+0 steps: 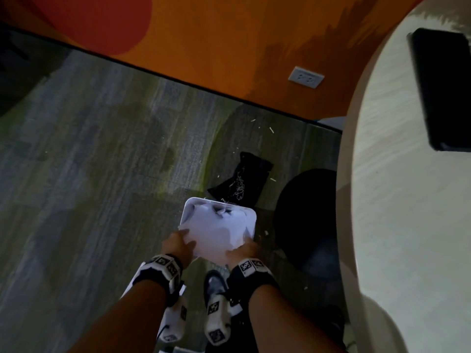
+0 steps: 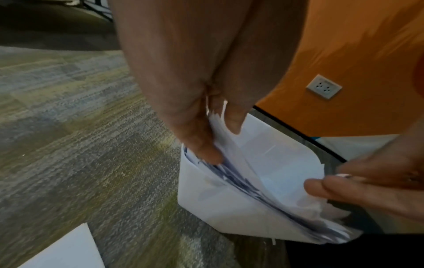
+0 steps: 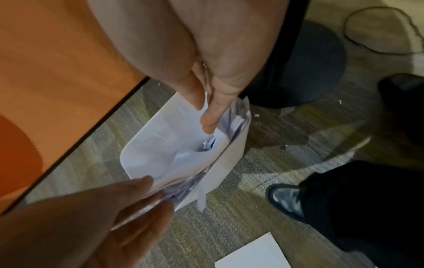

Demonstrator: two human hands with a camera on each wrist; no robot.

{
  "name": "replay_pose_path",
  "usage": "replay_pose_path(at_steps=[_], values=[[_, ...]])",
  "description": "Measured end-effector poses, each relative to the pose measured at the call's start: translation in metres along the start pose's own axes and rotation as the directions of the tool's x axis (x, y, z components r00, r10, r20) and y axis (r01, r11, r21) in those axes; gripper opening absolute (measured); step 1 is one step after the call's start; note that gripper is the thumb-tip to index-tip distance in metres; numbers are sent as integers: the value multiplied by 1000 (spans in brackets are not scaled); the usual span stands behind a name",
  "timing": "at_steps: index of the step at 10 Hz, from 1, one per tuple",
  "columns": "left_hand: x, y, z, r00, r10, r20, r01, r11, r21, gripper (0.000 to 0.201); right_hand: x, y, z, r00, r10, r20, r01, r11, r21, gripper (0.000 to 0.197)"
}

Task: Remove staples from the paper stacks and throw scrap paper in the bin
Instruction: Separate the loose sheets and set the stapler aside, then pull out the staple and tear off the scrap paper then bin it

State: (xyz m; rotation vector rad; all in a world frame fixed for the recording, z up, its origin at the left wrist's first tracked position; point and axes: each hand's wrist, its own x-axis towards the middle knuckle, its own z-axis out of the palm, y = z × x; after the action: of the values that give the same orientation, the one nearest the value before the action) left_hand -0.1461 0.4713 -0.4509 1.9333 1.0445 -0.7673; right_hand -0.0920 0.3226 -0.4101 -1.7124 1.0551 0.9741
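A white plastic bin (image 1: pixel 193 200) stands on the carpet in front of my feet. Both hands hold a sheaf of white scrap paper (image 1: pixel 216 240) bent into a trough, its lower part inside the bin. My left hand (image 1: pixel 184 240) pinches the left edge; in the left wrist view the left hand (image 2: pixel 220 141) has its thumb and fingers clamped on the sheets (image 2: pixel 275 181) above the bin wall (image 2: pixel 206 197). My right hand (image 1: pixel 240 248) pinches the right edge, and the right wrist view shows that hand (image 3: pixel 205 116) with paper (image 3: pixel 195 163) over the bin (image 3: pixel 129 156). No staples are visible.
A black bag (image 1: pixel 242 179) lies beyond the bin, with small paper scraps scattered around. The table's dark round base (image 1: pixel 305 220) stands right of the bin, under a white tabletop (image 1: pixel 407 200) holding a black device (image 1: pixel 443 90). A white sheet (image 3: pixel 252 253) lies near my shoes (image 3: pixel 286 199). An orange wall is behind.
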Motion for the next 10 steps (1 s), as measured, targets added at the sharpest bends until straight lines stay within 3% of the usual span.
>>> replay_pose_path(at_steps=[1,2,3,5,6,7,8,9,10], values=[[-22,15,-19,988,51,-147,-48,999,20,42,1,-3,16,997,-79,-20,79,997,16,44],[-54,27,-48,982,54,-181,-54,999,8,25,-38,-21,15,991,-133,-12,131,989,-73,44],[-93,48,-85,978,82,-193,-100,991,-86,17,-123,-67,-14,907,-372,198,421,773,-474,39],[-192,132,-140,908,67,-413,-232,903,-363,26,-212,-122,-69,767,-570,294,641,665,-383,29],[-245,177,-143,862,101,-497,-329,857,-397,23,-258,-144,-126,686,-653,321,725,577,-376,26],[-292,216,-121,839,198,-508,-414,837,-358,25,-284,-147,-196,586,-745,319,771,391,-502,19],[-327,252,-78,822,320,-471,-480,834,-272,26,-295,-133,-270,523,-804,283,702,219,-677,20],[-362,290,-18,822,410,-395,-534,796,-285,15,-292,-114,-354,548,-798,251,585,151,-797,28],[-397,316,50,811,499,-306,-565,803,-190,26,-273,-97,-430,585,-776,238,506,120,-854,25]])
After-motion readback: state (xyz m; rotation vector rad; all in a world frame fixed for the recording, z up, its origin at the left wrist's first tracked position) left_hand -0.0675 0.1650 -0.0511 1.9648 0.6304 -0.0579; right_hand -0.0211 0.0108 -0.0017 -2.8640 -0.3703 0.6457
